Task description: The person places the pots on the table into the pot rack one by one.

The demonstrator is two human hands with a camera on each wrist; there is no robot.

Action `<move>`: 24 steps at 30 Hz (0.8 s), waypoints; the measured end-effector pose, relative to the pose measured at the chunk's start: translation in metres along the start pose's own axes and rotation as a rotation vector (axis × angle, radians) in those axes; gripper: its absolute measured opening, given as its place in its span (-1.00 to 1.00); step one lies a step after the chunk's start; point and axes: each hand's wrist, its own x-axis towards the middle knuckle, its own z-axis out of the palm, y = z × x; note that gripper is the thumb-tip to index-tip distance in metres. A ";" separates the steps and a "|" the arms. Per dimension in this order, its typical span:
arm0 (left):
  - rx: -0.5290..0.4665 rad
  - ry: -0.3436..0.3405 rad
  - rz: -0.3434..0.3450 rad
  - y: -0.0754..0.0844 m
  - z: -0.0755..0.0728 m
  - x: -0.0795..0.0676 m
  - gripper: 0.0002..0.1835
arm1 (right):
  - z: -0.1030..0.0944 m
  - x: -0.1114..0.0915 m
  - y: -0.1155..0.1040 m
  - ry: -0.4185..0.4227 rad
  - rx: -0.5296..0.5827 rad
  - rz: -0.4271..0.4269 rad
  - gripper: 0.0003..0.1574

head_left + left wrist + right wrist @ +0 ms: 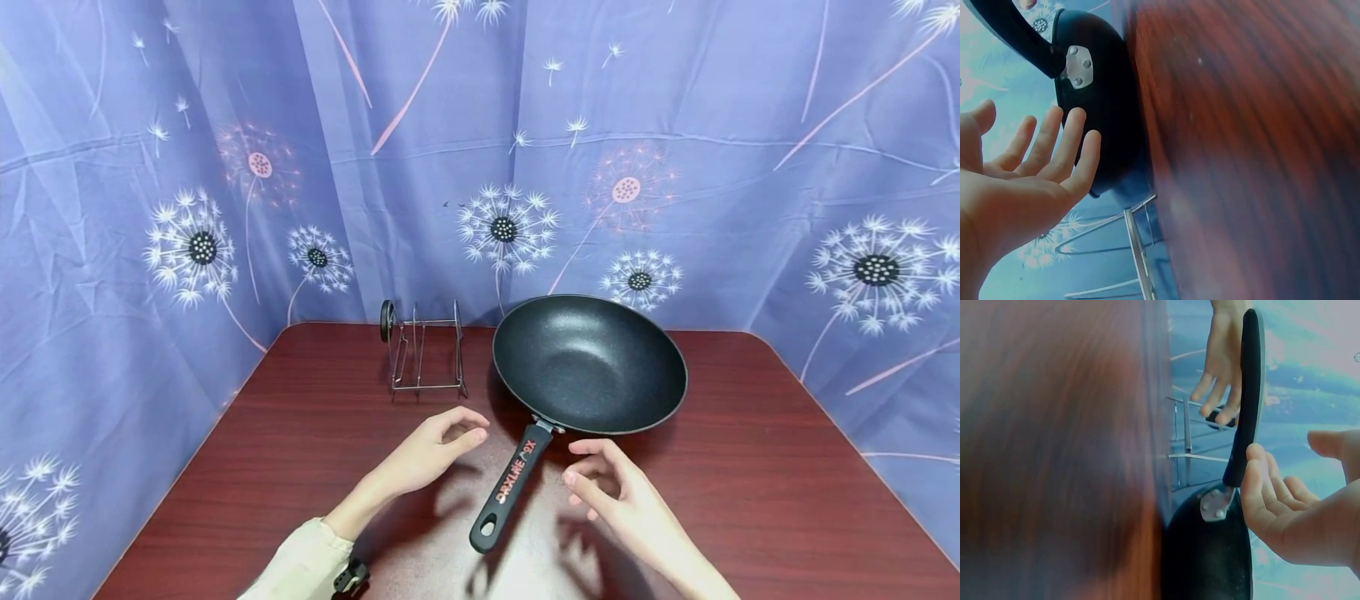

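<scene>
A black wok (588,358) stands on the table with its long handle (512,487) pointing toward me; the handle bears red lettering and a hanging hole. My left hand (429,450) hovers left of the handle, fingers loosely bent, holding nothing. To the right of the handle is my right hand (618,492), its fingers relaxed and thumb apart from them, also holding nothing. In the left wrist view the left fingers (1072,147) spread in front of the wok's dark side (1107,94). The right wrist view shows the right hand (1300,512) beside the handle's wok end (1235,469).
A wire rack (427,354) with a round black part at its upper left stands at the back, left of the wok. The reddish-brown wooden table (787,467) ends at a blue curtain (420,217) with a dandelion print, which surrounds the back and sides.
</scene>
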 end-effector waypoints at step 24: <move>-0.254 -0.092 -0.004 0.006 0.028 0.020 -0.58 | 0.038 -0.019 0.003 -0.160 0.218 0.030 -0.34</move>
